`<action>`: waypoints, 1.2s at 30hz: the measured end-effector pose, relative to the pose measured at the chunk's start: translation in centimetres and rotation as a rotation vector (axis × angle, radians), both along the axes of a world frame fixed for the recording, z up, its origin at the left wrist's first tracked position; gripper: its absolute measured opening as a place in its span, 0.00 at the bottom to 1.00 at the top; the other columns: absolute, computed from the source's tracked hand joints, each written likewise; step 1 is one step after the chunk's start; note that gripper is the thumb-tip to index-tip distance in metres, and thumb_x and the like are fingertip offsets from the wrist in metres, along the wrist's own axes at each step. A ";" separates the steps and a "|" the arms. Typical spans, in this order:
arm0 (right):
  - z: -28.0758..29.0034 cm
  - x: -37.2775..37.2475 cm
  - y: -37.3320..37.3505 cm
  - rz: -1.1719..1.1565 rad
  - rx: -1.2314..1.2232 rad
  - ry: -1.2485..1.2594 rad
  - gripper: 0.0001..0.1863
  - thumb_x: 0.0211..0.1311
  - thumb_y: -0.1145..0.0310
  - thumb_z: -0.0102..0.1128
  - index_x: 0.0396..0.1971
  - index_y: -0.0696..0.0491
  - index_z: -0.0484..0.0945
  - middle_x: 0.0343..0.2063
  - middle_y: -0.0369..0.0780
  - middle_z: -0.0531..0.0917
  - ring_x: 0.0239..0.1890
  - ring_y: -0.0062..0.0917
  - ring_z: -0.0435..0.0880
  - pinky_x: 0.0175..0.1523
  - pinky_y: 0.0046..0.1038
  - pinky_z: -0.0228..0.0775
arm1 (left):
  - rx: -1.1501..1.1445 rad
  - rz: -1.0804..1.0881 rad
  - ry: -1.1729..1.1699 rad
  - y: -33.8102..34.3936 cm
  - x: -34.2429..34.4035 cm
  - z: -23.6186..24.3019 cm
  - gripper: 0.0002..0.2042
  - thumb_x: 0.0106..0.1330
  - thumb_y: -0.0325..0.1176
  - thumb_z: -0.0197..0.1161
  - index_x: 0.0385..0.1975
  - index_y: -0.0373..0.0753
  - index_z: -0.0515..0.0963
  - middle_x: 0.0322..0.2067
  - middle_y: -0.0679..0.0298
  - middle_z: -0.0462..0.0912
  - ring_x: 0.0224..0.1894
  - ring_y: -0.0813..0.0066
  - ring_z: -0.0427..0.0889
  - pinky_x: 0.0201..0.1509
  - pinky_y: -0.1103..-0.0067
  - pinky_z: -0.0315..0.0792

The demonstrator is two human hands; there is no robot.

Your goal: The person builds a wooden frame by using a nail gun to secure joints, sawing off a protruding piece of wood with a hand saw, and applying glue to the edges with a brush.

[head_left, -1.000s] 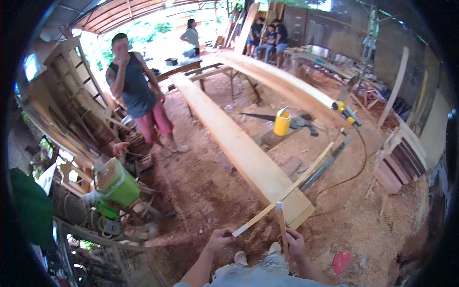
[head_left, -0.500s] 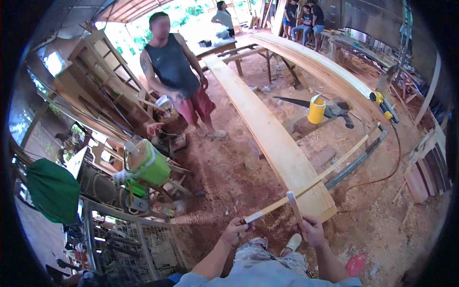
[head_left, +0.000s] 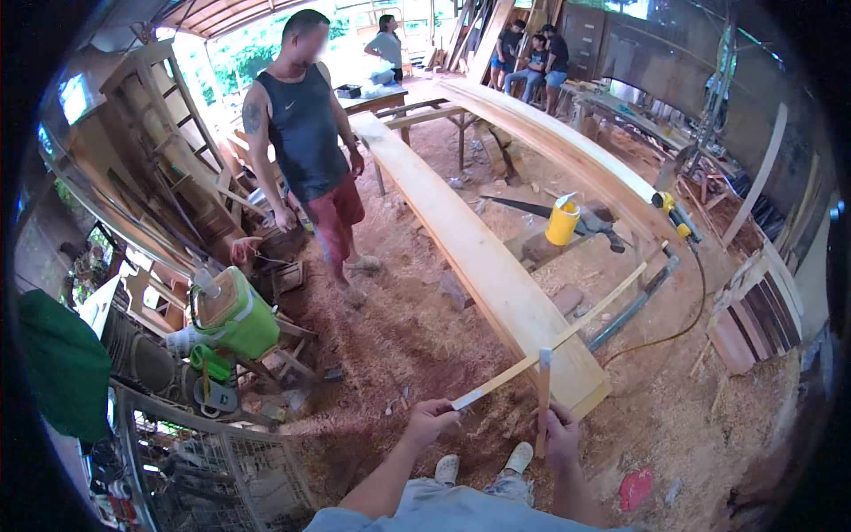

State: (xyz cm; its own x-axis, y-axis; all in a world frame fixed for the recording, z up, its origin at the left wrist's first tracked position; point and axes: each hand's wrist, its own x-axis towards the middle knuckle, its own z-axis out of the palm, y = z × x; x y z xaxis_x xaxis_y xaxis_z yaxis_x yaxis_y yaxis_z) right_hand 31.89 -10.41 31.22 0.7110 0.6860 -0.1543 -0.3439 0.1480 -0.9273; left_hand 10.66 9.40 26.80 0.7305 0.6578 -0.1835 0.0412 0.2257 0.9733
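My left hand [head_left: 432, 419] pinches the pale-tipped near end of a long, thin wooden strip [head_left: 507, 378]. That strip slants away to the right, passing over the near end of a wide wooden plank [head_left: 470, 259]. In my right hand [head_left: 560, 436] is a short flat wooden stick [head_left: 543, 390] with a pale grey tip. It stands nearly upright, and its tip meets or overlaps the strip in view; I cannot tell whether they touch. My fingers hide the lower part of the stick.
A person [head_left: 306, 115] in a dark sleeveless top stands left of the plank. More boards [head_left: 567, 142] lie at the far right. A yellow can [head_left: 562, 223] stands beyond the strip, near a corded yellow power tool [head_left: 675, 216]. A green bucket [head_left: 232, 312] sits at left. Shavings cover the floor.
My view has shifted, and most things sit further left in it. The short stick has become more upright. The standing person's arm has lowered to the side. Both hands keep their holds.
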 end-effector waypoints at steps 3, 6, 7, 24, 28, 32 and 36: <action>0.9 0.2 0.0 0.037 -0.064 -0.045 0.13 0.68 0.71 0.55 0.47 0.62 0.79 0.30 0.36 0.82 0.31 0.18 0.78 0.36 0.21 0.71 | 0.106 0.037 0.170 1.6 -0.3 0.6 0.09 0.60 0.28 0.67 0.39 0.33 0.85 0.30 0.69 0.84 0.31 0.83 0.78 0.37 0.83 0.72; 0.5 0.9 0.1 0.069 -0.130 -0.081 0.14 0.69 0.68 0.56 0.48 0.61 0.80 0.31 0.33 0.82 0.33 0.15 0.77 0.37 0.19 0.70 | 0.313 0.005 0.295 2.7 -1.3 0.8 0.09 0.59 0.27 0.67 0.38 0.32 0.85 0.30 0.67 0.85 0.32 0.81 0.80 0.37 0.81 0.73; 0.3 1.3 0.2 0.040 -0.211 -0.080 0.15 0.69 0.67 0.56 0.48 0.60 0.80 0.33 0.33 0.82 0.34 0.15 0.77 0.39 0.19 0.71 | 0.228 0.039 0.294 3.3 -1.2 0.5 0.09 0.60 0.26 0.67 0.38 0.31 0.85 0.30 0.67 0.85 0.32 0.81 0.80 0.37 0.81 0.73; 2.2 0.0 -8.6 -0.122 -0.335 -0.246 0.16 0.69 0.67 0.55 0.53 0.55 0.79 0.33 0.33 0.83 0.35 0.15 0.77 0.41 0.22 0.70 | 0.361 -0.068 0.361 6.2 -0.1 -1.1 0.05 0.63 0.26 0.65 0.32 0.30 0.81 0.23 0.63 0.80 0.22 0.76 0.69 0.25 0.76 0.63; 1.1 -0.5 -9.5 -0.275 -0.241 0.015 0.18 0.69 0.65 0.56 0.53 0.57 0.79 0.33 0.35 0.83 0.36 0.16 0.77 0.41 0.24 0.70 | 1.123 -0.524 -0.408 8.1 5.3 -2.6 0.04 0.66 0.28 0.60 0.33 0.35 0.80 0.25 0.62 0.80 0.26 0.75 0.73 0.26 0.77 0.65; 0.0 -0.2 -8.4 -0.284 -0.298 -0.136 0.19 0.67 0.62 0.58 0.53 0.58 0.79 0.36 0.36 0.84 0.39 0.18 0.79 0.45 0.23 0.71 | 0.375 -0.187 -0.018 7.2 3.2 1.3 0.06 0.62 0.24 0.60 0.37 0.31 0.79 0.30 0.61 0.81 0.30 0.73 0.78 0.34 0.77 0.72; -0.6 0.0 -6.3 -0.256 -0.250 -0.201 0.18 0.67 0.64 0.59 0.52 0.58 0.79 0.38 0.36 0.85 0.40 0.18 0.80 0.47 0.22 0.72 | 0.215 -0.144 0.129 4.7 2.3 5.7 0.06 0.57 0.21 0.61 0.33 0.31 0.80 0.30 0.63 0.82 0.31 0.76 0.78 0.35 0.80 0.72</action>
State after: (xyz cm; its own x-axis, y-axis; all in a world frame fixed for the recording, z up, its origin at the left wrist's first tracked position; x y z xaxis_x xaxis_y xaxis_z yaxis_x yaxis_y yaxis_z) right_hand 31.91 -16.69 30.63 0.8868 0.4421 -0.1347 -0.1337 -0.0337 -0.9905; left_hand 12.98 14.06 32.47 0.7988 0.5831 -0.1483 0.1843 -0.0026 0.9829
